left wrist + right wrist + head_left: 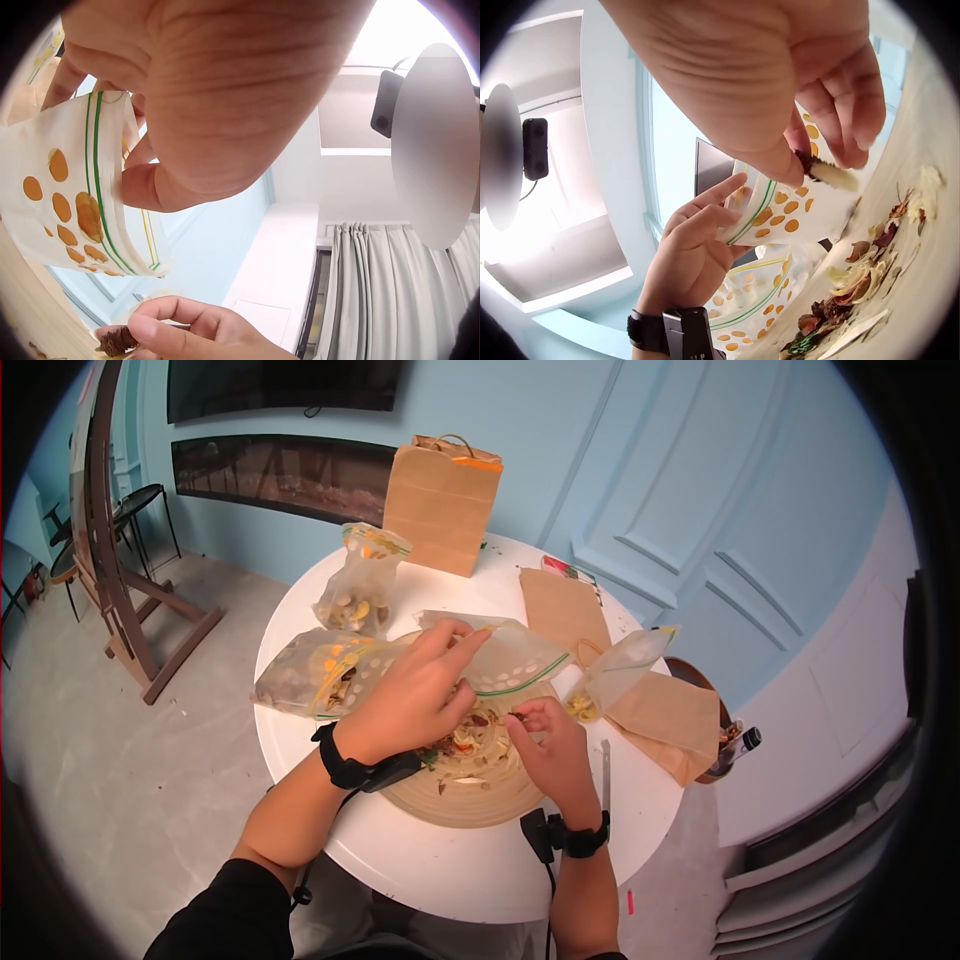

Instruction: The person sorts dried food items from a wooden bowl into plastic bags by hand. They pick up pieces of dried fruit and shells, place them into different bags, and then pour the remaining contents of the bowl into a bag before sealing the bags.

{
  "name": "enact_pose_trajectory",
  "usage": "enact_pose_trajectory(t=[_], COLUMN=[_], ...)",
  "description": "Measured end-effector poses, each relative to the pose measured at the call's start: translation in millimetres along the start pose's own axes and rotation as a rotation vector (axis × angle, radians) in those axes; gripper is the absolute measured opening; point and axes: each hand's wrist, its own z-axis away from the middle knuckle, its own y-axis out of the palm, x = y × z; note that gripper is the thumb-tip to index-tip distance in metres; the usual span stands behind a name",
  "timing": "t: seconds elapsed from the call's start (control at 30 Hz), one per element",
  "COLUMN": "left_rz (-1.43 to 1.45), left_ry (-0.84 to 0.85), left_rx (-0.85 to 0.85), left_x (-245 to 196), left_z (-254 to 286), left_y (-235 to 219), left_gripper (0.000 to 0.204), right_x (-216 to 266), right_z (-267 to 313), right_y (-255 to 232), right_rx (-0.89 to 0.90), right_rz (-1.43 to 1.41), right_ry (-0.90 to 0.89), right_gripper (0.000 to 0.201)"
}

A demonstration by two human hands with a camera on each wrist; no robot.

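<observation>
Hands apart, right hand [553, 750] pinching the dried piece [834, 175] over the mat's [480, 815] right part, pale end out past the fingertips, left hand [415, 690] gripping the bag [510, 660] over the mat's far side, mouth edge just beyond the piece.

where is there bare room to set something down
The white table is largely bare between its near edge and the round tan disc. Beyond the disc, plastic bags and paper bags crowd it; scraps litter the disc's middle.
</observation>
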Motion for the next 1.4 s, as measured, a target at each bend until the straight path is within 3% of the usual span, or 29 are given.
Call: enact_pose_trajectory(t=[0.17,0.27,0.37,0.67,0.77,0.97,1.17,1.27,1.4], left_rz=[-0.008,0.012,0.022,-0.016,-0.015,0.035,-0.050,0.012,0.058], left_ry=[0.009,-0.014,-0.029,0.016,0.015,0.025,0.121,0.042,-0.007], left_rx=[-0.003,0.010,0.023,0.005,0.014,0.020,-0.001,0.015,-0.037], left_x=[0,-1,-2,2,3,8,16,13,5], left_z=[0,0,0,1,0,0,1,1,0], left_y=[0,-2,-3,-1,-1,3,5,3,-1], left_gripper=[0.055,0.055,0.055,0.054,0.054,0.053,0.055,0.055,0.056], right_x=[-20,-28,-19,-3,4,5,1,0,0], right_z=[-3,-6,-6,-3,0,6,-5,-4,1], right_y=[5,8,-2,1,4,6,16,14,10], right_rx=[0.023,0.027,0.135,0.161,0.119,-0.209,-0.372,-0.426,-0.348], right_rz=[-0.194,-0.323,-0.174,-0.287,-0.254,-0.394,-0.067,-0.154,-0.127], right_ry=[0.084,-0.010,0.079,0.171,0.079,-0.165,-0.175,-0.153,-0.122], right_gripper=[0.021,0.023,0.027,0.025,0.024,0.027,0.030,0.030,0.021])
